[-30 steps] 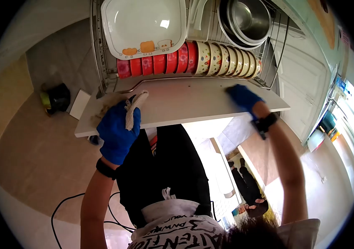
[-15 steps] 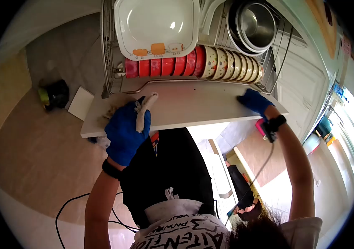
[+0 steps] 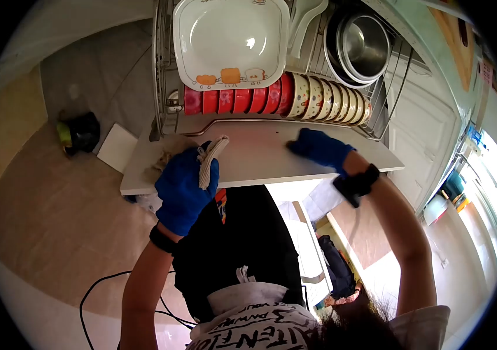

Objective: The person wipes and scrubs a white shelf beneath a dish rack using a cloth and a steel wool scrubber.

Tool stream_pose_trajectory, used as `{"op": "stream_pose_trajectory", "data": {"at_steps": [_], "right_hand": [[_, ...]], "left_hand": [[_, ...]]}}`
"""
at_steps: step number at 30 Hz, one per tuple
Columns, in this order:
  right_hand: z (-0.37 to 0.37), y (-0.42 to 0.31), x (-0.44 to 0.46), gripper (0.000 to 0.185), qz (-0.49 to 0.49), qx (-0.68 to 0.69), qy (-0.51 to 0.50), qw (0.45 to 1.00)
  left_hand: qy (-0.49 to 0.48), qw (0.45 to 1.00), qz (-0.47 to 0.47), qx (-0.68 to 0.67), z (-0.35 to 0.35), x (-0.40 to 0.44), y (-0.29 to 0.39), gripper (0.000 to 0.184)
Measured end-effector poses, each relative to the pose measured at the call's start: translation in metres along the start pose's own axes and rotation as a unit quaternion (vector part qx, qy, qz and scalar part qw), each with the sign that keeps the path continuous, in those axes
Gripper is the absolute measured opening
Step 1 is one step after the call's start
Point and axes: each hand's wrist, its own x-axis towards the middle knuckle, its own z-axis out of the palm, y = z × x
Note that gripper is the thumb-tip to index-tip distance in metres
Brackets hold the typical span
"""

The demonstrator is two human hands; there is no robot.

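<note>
Left fingers (image 3: 189, 160) around ribbed cloth (image 3: 206, 167)

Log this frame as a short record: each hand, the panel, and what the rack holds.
Left hand: blue-gloved, gripping a bunched pale cloth at the panel's left part
Right hand: blue-gloved, at the panel's right part; anything under the fingers can't be made out
Panel: white, in front of the wire rack
Rack: large white dish, row of red bowls beside patterned cream bowls, nested metal pots
</note>
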Motion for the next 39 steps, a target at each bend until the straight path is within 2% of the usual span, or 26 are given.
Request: {"op": "stream_pose_trajectory", "data": {"at_steps": [2, 4, 7, 9, 10, 11, 12, 13, 14, 16, 18, 19, 21, 22, 23, 24, 26, 28, 30, 32, 33, 34, 36, 37, 38, 39], "right_hand": [[0.004, 0.025, 0.007, 0.049, -0.001, -0.037, 0.055, 0.998], [-0.017, 0.09, -0.004, 0.047, 0.142, -0.147, 0.044, 0.978], [-0.028, 0.104, -0.005, 0.049, 0.184, -0.142, -0.047, 0.972], [-0.004, 0.051, 0.016, 0.047, 0.087, -0.09, 0.039, 0.991], [0.029, 0.063, 0.05, 0.045, -0.111, -0.142, 0.17, 0.969], [0.031, 0.0, 0.06, 0.043, -0.101, -0.042, 0.039, 0.993], [0.042, -0.031, 0.072, 0.043, -0.209, -0.039, 0.054, 0.976], [0.037, -0.066, 0.063, 0.045, -0.07, 0.059, -0.02, 0.996], [0.034, -0.061, 0.064, 0.045, -0.07, 0.06, -0.021, 0.996], [0.012, -0.028, 0.059, 0.039, 0.008, -0.151, -0.061, 0.987], [0.005, 0.063, 0.054, 0.036, 0.056, -0.086, -0.021, 0.994], [0.009, 0.061, 0.056, 0.036, 0.057, -0.086, -0.02, 0.994], [0.019, 0.043, 0.064, 0.034, 0.013, -0.091, 0.017, 0.996], [0.034, 0.036, 0.08, 0.029, -0.193, -0.181, 0.049, 0.963], [0.044, 0.014, 0.086, 0.029, -0.287, -0.244, 0.096, 0.921], [0.056, -0.004, 0.097, 0.027, -0.211, -0.063, 0.061, 0.974], [0.018, -0.067, 0.068, 0.027, -0.059, -0.119, -0.017, 0.991], [0.015, -0.018, 0.068, 0.028, -0.015, -0.112, 0.001, 0.994], [0.018, -0.006, 0.077, 0.028, -0.036, -0.128, -0.054, 0.99], [0.029, -0.023, 0.072, 0.033, -0.197, -0.152, -0.004, 0.969], [0.037, -0.047, 0.069, 0.04, -0.213, -0.042, 0.008, 0.976], [0.03, -0.093, 0.059, 0.038, -0.062, -0.003, -0.069, 0.996], [0.025, -0.044, 0.066, 0.035, -0.175, -0.126, -0.014, 0.976], [0.02, -0.017, 0.066, 0.035, -0.062, -0.221, -0.02, 0.973], [0.018, 0.031, 0.067, 0.037, 0.003, -0.211, 0.006, 0.978], [0.017, 0.032, 0.061, 0.038, 0.035, -0.192, -0.007, 0.981]], "left_hand": [[-0.017, 1.0, -0.006, 0.0, -0.002, 0.0, 0.002, 0.019], [-0.026, 1.0, -0.013, 0.009, -0.002, 0.002, -0.001, 0.018], [-0.003, 0.998, -0.019, -0.051, 0.003, -0.003, -0.004, 0.017], [-0.008, 1.0, -0.005, -0.022, 0.004, -0.003, -0.005, 0.017], [-0.012, 1.0, 0.006, 0.011, 0.004, -0.005, -0.004, 0.017], [-0.01, 1.0, 0.004, 0.013, 0.003, -0.006, -0.003, 0.017], [-0.015, 1.0, -0.002, -0.002, 0.001, -0.004, -0.004, 0.018], [-0.021, 1.0, -0.008, -0.018, 0.001, -0.003, -0.005, 0.018], [-0.023, 1.0, -0.008, -0.018, -0.001, -0.001, -0.004, 0.018], [-0.067, 0.997, -0.018, -0.027, -0.005, 0.004, -0.001, 0.018], [-0.043, 0.999, -0.004, -0.017, -0.002, 0.0, -0.002, 0.017], [-0.015, 1.0, 0.013, -0.006, 0.0, 0.0, -0.003, 0.017], [-0.013, 1.0, 0.008, -0.006, -0.001, 0.002, -0.003, 0.017], [-0.019, 1.0, 0.003, -0.01, -0.002, 0.0, -0.002, 0.017], [-0.021, 1.0, 0.001, -0.011, -0.003, -0.002, 0.0, 0.017], [-0.048, 0.999, -0.008, -0.02, -0.003, -0.002, -0.001, 0.016], [-0.068, 0.997, -0.014, -0.024, -0.002, 0.001, -0.005, 0.016], [-0.025, 0.999, -0.027, -0.026, 0.0, -0.002, -0.003, 0.016], [-0.001, 1.0, -0.005, -0.008, 0.003, -0.002, -0.006, 0.016], [-0.009, 0.999, 0.006, -0.044, 0.006, -0.004, -0.008, 0.016], [-0.013, 0.999, 0.005, -0.047, 0.004, -0.005, -0.005, 0.016], [-0.034, 0.999, -0.001, -0.018, -0.001, -0.002, -0.002, 0.015], [-0.049, 0.999, 0.002, 0.02, -0.005, 0.003, -0.004, 0.014], [-0.022, 1.0, 0.001, -0.009, -0.001, 0.002, -0.004, 0.014], [0.003, 0.999, 0.001, -0.041, 0.001, 0.001, -0.004, 0.014], [0.002, 0.999, 0.0, -0.042, 0.0, 0.0, -0.004, 0.014]]}}
